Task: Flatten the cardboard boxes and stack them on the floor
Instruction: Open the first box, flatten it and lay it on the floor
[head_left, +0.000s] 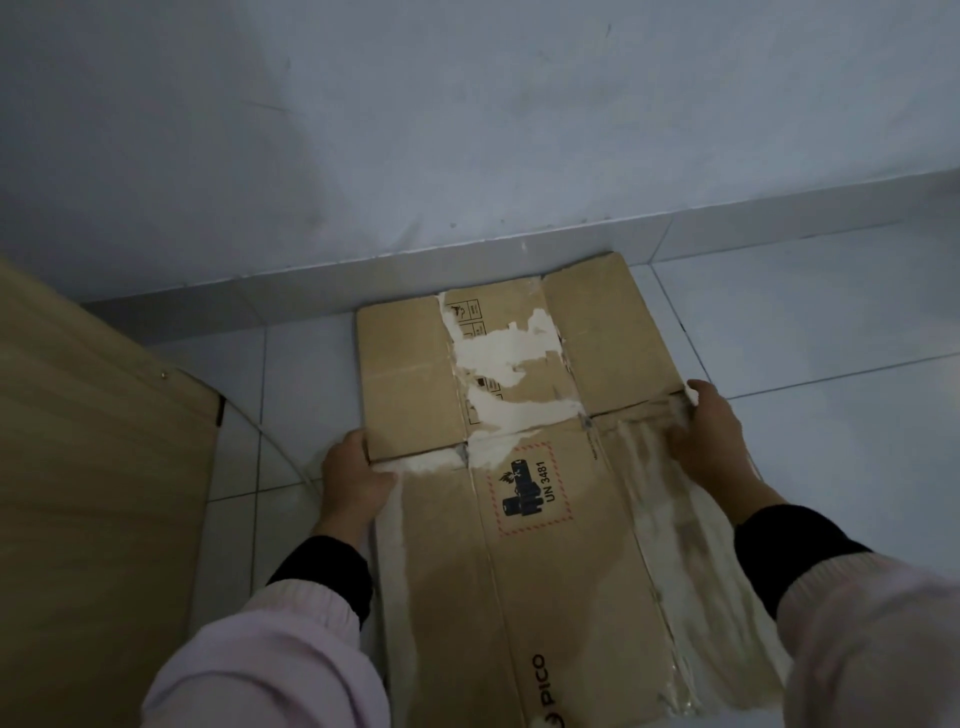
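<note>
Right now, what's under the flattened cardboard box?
The tiled floor shows around the cardboard box, which seems to lie on it. The left hand and the right hand hold its side edges. Whether another flattened box lies beneath is covered.

Your flattened cardboard box lies on the tiled floor, its far flaps touching the foot of the wall. Your left hand grips its left edge at the flap slit, and your right hand appears, in this dim light, to pinch the right edge likewise. Torn white patches scar the top face around a UN 3481 label. A wooden panel stands to your left.
</note>
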